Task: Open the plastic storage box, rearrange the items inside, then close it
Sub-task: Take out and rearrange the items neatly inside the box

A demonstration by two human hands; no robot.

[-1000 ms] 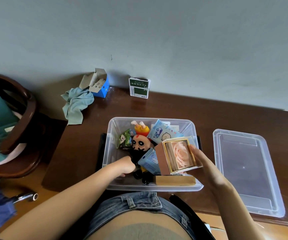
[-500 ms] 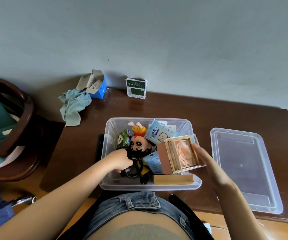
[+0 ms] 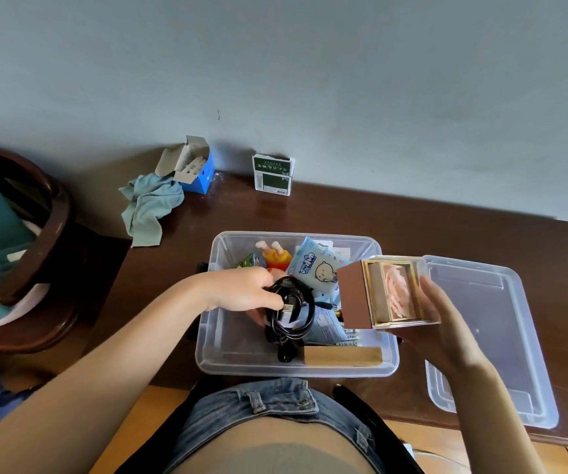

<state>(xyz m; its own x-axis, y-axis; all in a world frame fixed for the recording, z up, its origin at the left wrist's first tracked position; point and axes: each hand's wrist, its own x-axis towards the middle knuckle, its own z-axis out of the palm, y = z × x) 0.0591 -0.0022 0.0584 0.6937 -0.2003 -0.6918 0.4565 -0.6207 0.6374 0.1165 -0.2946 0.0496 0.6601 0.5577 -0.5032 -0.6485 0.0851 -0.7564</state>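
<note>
The clear box [image 3: 296, 366] sits open on the table [image 3: 412, 227]. The left hand [image 3: 241, 292] grips a black cable [image 3: 291, 311] over it. At 3 o'clock, the right hand [image 3: 436, 316] holds a rose box [image 3: 381, 295]; beyond it lies the lid [image 3: 491, 336].

1. Your clear plastic storage box [image 3: 207, 340] stands open at lower centre of the frame, lid off.
2. Its clear lid [image 3: 501, 336] lies flat at right of the frame, just beside the box.
3. Your left hand [image 3: 241, 290] grips a coiled black cable [image 3: 291, 311] over the box's middle.
4. Your right hand [image 3: 438, 323] holds a brown box with a pink rose [image 3: 383, 294], tilted, above the box's right rim.
5. Inside remain blue pouches [image 3: 315, 266], a yellow toy [image 3: 275, 256], a small green carton [image 3: 248, 261] and a wooden block [image 3: 342, 356] along the near wall.
</note>
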